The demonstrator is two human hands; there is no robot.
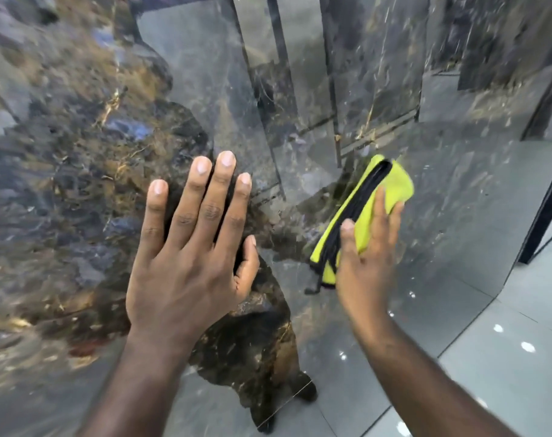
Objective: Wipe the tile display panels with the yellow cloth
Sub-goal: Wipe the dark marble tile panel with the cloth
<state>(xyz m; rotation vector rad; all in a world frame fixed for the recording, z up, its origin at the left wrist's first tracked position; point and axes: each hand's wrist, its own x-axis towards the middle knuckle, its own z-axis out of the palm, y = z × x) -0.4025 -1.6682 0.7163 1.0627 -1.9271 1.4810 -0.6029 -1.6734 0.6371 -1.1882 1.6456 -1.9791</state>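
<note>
A glossy dark marble tile panel with gold and blue veins fills the left half of the head view. My left hand lies flat on it, fingers straight and spread. To its right a second glossy panel reflects grey floor. My right hand presses the folded yellow cloth with black edging against that panel, fingers laid over the cloth's right side and blurred by motion. The lower end of the cloth is hidden behind my palm.
More dark marble panels stand in black frames behind, hinged side by side. A black frame post stands at the right edge. Light grey floor tiles with bright light spots lie at the lower right.
</note>
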